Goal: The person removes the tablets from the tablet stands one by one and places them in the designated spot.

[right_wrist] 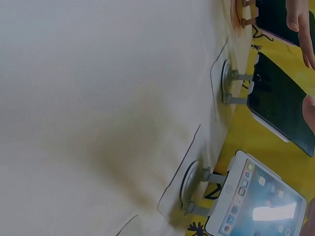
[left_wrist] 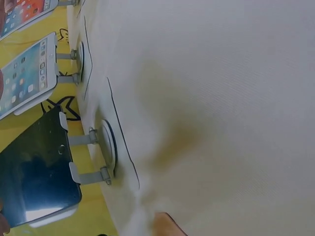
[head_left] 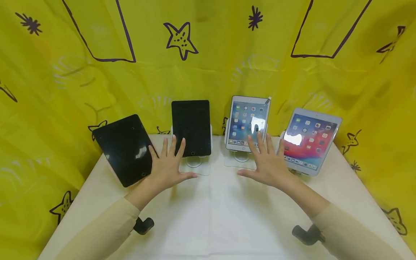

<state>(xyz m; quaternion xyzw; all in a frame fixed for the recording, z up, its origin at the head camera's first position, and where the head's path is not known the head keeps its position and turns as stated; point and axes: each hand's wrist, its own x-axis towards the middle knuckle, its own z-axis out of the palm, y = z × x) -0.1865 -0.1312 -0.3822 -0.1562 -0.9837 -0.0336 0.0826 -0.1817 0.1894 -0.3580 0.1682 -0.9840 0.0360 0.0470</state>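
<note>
Both hands are spread over the table with straight fingers and hold nothing. My left hand (head_left: 166, 168) overlaps, in the head view, the edges of a black-screened tablet (head_left: 125, 148) at the far left and a second dark tablet (head_left: 191, 126) right of it. My right hand (head_left: 269, 166) has its fingertips over the lower part of a lit white tablet (head_left: 247, 124) with app icons. To its right leans another lit tablet (head_left: 308, 141) with a red and blue background. In the left wrist view, the second dark tablet (left_wrist: 42, 167) rests on a hinged stand (left_wrist: 93, 177).
The tablets stand in a shallow arc along the back of a white-covered table (head_left: 208, 216). Behind them hangs a yellow curtain (head_left: 214, 47) with drawn stars. Outlines are drawn around the stand bases. Black devices (head_left: 144, 226) sit at both wrists.
</note>
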